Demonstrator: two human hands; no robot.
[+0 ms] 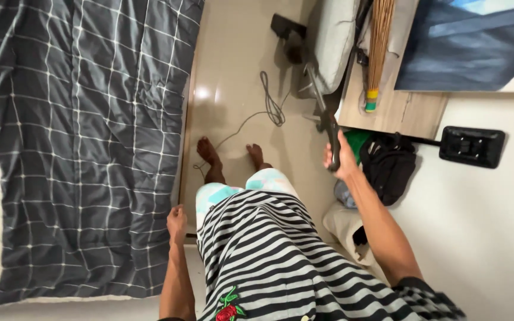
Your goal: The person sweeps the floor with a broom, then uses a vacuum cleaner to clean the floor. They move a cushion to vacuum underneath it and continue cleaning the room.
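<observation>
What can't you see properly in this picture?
- Head view: the dark handle in the right hand; the fingers cover its lower end, so what it belongs to is unclear.
- Left hand: curled beside the checked quilt, unclear whether it touches it.
- Black bag: its top is hidden under the wooden desk.

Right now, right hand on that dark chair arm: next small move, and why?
Probably a short pull of the chair toward the body. The right hand is closed on its dark armrest, and the chair sits tight against the wooden desk. Ease it slowly: a cable lies on the floor close by its base. The left hand hangs loosely curled beside the checked bedspread.
</observation>
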